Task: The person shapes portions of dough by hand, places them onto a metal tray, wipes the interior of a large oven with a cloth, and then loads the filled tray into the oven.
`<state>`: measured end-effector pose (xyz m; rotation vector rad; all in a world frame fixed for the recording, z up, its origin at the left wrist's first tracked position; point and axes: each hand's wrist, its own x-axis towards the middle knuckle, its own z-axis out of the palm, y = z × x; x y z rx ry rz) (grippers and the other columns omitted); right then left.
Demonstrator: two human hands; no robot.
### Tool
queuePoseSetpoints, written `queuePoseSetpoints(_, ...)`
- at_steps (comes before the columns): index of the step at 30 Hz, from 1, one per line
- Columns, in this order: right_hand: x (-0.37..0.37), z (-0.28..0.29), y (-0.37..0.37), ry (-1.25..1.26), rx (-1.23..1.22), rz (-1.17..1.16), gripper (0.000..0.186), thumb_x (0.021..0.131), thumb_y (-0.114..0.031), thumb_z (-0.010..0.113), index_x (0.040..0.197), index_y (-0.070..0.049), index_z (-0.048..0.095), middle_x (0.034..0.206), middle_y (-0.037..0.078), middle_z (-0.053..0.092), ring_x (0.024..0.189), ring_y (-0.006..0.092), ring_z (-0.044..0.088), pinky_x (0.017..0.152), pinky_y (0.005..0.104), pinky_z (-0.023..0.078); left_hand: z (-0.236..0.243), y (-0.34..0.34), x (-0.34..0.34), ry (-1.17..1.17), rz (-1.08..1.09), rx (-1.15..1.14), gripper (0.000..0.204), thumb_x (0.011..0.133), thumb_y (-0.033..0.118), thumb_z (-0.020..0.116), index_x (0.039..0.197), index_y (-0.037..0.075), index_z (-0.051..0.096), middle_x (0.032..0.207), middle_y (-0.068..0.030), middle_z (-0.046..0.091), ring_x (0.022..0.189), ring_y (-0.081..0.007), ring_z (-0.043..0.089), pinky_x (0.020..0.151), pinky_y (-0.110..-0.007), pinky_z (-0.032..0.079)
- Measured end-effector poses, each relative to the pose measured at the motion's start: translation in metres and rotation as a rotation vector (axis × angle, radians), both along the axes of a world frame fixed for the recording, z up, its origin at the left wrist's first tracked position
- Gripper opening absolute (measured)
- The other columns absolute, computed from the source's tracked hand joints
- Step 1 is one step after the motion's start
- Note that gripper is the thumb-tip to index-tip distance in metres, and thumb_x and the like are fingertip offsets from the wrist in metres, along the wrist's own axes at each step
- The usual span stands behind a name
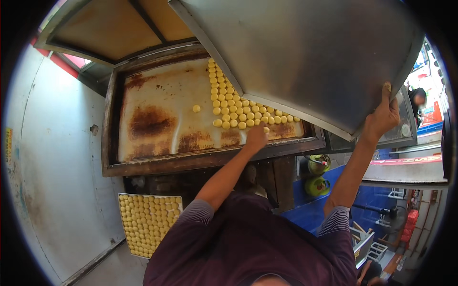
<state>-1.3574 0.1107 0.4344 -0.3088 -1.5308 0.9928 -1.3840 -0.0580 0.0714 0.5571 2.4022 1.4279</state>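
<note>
My right hand (383, 117) grips the corner edge of a large metal tray (310, 52), its thumb on the upper face. The tray is tilted over the right part of a framed griddle (164, 95) and hides some of what lies there. Rows of small round yellow dough pieces (234, 109) sit packed on the griddle, partly beneath the tray. My left hand (257, 138) reaches over the front of these rows, one finger stretched out beside a dough piece (266, 129); its other fingers are mostly hidden. A single dough piece (196, 108) lies apart on the left.
A raised lid (107, 28) leans behind the griddle, whose wooden rim (214, 159) runs along my front. Below on the left stands a tray full of yellow pieces (150, 224). A white wall (62, 157) bounds the left. Green gas cylinders (317, 186) stand low on the right.
</note>
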Motion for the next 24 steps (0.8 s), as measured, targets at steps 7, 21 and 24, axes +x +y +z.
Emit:
queuePoseSetpoints(7, 0.029, -0.012, 0.028, -0.024, 0.003, -0.077, 0.024, 0.085, -0.011, 0.076, 0.100, 0.006, 0.071, 0.090, 0.007, 0.071, 0.075, 0.0121, 0.064, 0.071, 0.0252, 0.053, -0.079, -0.060, -0.040, -0.030, 0.000, -0.282, 0.021, 0.082, 0.020, 0.063, 0.093, 0.004, 0.069, 0.098, -0.0206, 0.069, 0.093, -0.0370, 0.066, 0.084, -0.047, 0.051)
queuePoseSetpoints(21, 0.296, 0.048, 0.126, -0.599, 0.530, -1.074, 0.034, 0.087, -0.018, 0.071, 0.112, 0.005, 0.068, 0.116, 0.011, 0.067, 0.096, 0.0148, 0.063, 0.087, 0.0269, 0.050, -0.157, -0.201, -0.171, -0.020, 0.307, -0.725, 0.040, 0.086, 0.024, 0.066, 0.121, 0.008, 0.056, 0.131, -0.0116, 0.050, 0.121, -0.0315, 0.047, 0.095, -0.047, 0.044)
queuePoseSetpoints(24, 0.282, 0.052, 0.068, -0.189, 0.094, -1.048, 0.038, 0.083, -0.024, 0.077, 0.105, 0.005, 0.071, 0.110, 0.010, 0.069, 0.093, 0.0132, 0.063, 0.088, 0.0256, 0.049, -0.151, -0.197, -0.168, 0.076, 0.276, -0.736, 0.038, 0.087, 0.025, 0.066, 0.119, 0.009, 0.056, 0.128, -0.0114, 0.053, 0.120, -0.0305, 0.047, 0.095, -0.046, 0.043)
